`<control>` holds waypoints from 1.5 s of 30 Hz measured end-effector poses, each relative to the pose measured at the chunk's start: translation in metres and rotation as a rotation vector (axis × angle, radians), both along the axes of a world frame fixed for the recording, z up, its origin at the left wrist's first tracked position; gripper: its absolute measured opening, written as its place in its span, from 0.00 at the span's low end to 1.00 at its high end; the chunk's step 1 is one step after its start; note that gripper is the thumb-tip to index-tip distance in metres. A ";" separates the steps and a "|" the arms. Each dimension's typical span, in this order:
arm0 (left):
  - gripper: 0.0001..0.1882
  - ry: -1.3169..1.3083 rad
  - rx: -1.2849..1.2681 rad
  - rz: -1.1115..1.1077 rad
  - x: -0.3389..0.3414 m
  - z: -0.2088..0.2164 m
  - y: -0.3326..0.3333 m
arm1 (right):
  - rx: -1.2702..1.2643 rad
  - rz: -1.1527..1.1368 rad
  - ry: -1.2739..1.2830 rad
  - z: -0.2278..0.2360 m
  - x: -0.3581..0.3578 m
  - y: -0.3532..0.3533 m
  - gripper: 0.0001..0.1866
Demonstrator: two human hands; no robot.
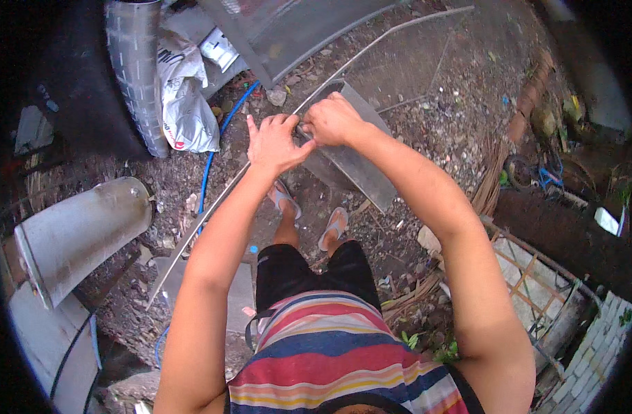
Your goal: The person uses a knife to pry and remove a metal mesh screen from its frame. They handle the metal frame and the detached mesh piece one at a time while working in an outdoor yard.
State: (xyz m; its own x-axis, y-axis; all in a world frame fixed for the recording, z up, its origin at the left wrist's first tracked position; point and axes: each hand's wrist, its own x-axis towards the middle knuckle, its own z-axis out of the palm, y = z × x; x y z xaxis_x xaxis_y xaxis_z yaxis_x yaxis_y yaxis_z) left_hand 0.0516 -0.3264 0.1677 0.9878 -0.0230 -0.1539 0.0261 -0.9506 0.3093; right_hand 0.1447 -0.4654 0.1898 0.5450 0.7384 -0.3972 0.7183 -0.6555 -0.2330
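Standing on stony ground (pixel 460 114), a person in a striped shirt (pixel 333 352), black shorts (pixel 309 276) and pale sandals (pixel 335 226) holds both arms out in front. A long, thin strip (pixel 227 193) runs aslant through the middle of the scene, from the near left to the far right, passing by both hands.

The left hand (pixel 276 143) lies over the strip, half open, its fingers spread and lightly bent and its thumb out toward the other hand; how firmly it has hold of the strip cannot be told. The right hand (pixel 333 121) is curled nearly into a fist, just beside the left thumb and close against the strip; what sits inside its fingers is hidden. Below the right hand is a bent grey metal sheet (pixel 360 165), tilted, with one corner pointing to the near right.

To the left, a blue hose (pixel 209 165) winds along the ground and passes under the strip. Beyond it, on the far left, a white sack (pixel 188 114) stands against a grey patterned roll (pixel 133 69). Nearer on the left is a rounded metal drum (pixel 88 231), lying on its side. On the near right, pale bricks (pixel 592 355) stand beside a wooden grid (pixel 533 272).
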 end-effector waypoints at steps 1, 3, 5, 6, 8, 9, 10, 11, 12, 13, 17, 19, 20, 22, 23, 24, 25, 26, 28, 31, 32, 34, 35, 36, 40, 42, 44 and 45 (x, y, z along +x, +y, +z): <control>0.36 -0.002 -0.035 -0.012 -0.001 -0.011 0.003 | 0.056 0.024 -0.010 -0.001 -0.003 -0.004 0.11; 0.35 0.049 -0.042 -0.045 0.001 -0.003 0.002 | 0.057 0.022 0.000 -0.006 -0.007 -0.011 0.12; 0.36 0.051 -0.054 -0.081 0.000 -0.004 0.001 | 0.057 0.025 0.021 0.000 -0.012 -0.019 0.13; 0.36 0.038 -0.051 -0.076 -0.001 -0.007 0.003 | 0.084 0.007 0.029 0.001 -0.012 -0.021 0.13; 0.37 0.016 -0.053 -0.079 -0.003 -0.012 0.005 | 0.132 -0.040 0.048 0.002 -0.014 -0.030 0.13; 0.36 0.055 -0.042 -0.087 0.004 -0.011 0.019 | 0.162 -0.132 0.043 0.008 -0.002 -0.044 0.14; 0.34 0.033 -0.039 -0.008 0.011 -0.015 0.033 | 0.193 -0.227 0.037 0.018 0.020 -0.063 0.15; 0.33 0.035 -0.048 -0.032 0.013 -0.016 0.041 | 0.212 -0.237 0.074 0.029 0.037 -0.083 0.16; 0.33 0.035 -0.049 -0.060 0.019 -0.018 0.048 | 0.254 -0.234 0.167 0.036 0.048 -0.093 0.16; 0.30 -0.030 -0.086 -0.125 0.014 -0.026 0.045 | 0.346 -0.170 0.084 0.035 0.041 -0.099 0.16; 0.25 -0.026 -0.072 -0.179 0.026 -0.013 0.029 | 0.594 -0.139 -0.091 0.033 0.013 -0.145 0.14; 0.23 -0.035 -0.048 -0.129 0.028 -0.023 0.034 | 0.681 -0.199 -0.208 0.035 0.005 -0.175 0.13; 0.23 -0.029 -0.041 -0.102 0.026 -0.029 0.036 | 0.720 -0.230 -0.256 0.036 -0.004 -0.192 0.12; 0.22 -0.027 -0.016 -0.111 0.020 -0.031 0.040 | 0.727 -0.316 -0.283 0.047 -0.018 -0.223 0.10; 0.22 -0.026 -0.018 -0.111 0.020 -0.033 0.045 | 0.710 -0.347 -0.301 0.052 -0.026 -0.240 0.10; 0.23 -0.033 -0.025 -0.112 0.025 -0.031 0.041 | 0.689 -0.374 -0.328 0.057 -0.029 -0.254 0.10; 0.23 -0.004 -0.032 -0.114 0.025 -0.028 0.037 | 0.697 -0.412 -0.335 0.056 -0.036 -0.262 0.09; 0.23 0.000 -0.038 -0.114 0.027 -0.023 0.030 | 0.697 -0.455 -0.346 0.051 -0.046 -0.271 0.09; 0.23 0.023 -0.045 -0.095 0.024 -0.019 0.022 | 0.674 -0.511 -0.345 0.055 -0.056 -0.284 0.08; 0.23 -0.008 -0.035 -0.104 0.019 -0.021 0.032 | 0.678 -0.585 -0.382 0.065 -0.059 -0.299 0.06; 0.23 -0.012 -0.037 -0.104 0.019 -0.021 0.035 | 0.727 -0.657 -0.438 0.067 -0.063 -0.310 0.06; 0.23 0.006 -0.026 -0.106 0.018 -0.021 0.043 | 0.760 -0.872 -0.347 0.083 -0.067 -0.344 0.08; 0.23 0.014 -0.027 -0.113 0.019 -0.022 0.044 | 0.677 -0.954 -0.407 0.088 -0.073 -0.370 0.10; 0.23 0.010 -0.034 -0.108 0.018 -0.022 0.045 | 0.775 -1.079 -0.320 0.097 -0.079 -0.385 0.11; 0.22 -0.013 -0.052 -0.078 0.022 -0.018 0.050 | 0.752 -1.296 -0.544 0.160 -0.105 -0.483 0.15; 0.22 -0.008 -0.062 -0.082 0.026 -0.018 0.044 | 0.802 -1.330 -0.456 0.184 -0.120 -0.506 0.16; 0.22 0.011 -0.059 -0.084 0.027 -0.017 0.036 | 0.652 -1.346 -0.498 0.198 -0.129 -0.504 0.17; 0.22 -0.050 -0.087 -0.116 0.026 -0.017 0.035 | 0.658 -1.300 -0.548 0.201 -0.127 -0.484 0.17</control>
State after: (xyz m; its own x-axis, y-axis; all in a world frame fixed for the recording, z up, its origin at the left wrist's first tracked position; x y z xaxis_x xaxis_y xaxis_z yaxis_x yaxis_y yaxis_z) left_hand 0.0776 -0.2916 0.1509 0.9841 -0.1489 -0.0968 -0.1004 -0.9159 0.3888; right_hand 0.0177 -0.9497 0.3909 0.8900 -0.3820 0.2491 -0.1520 -0.7635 -0.6277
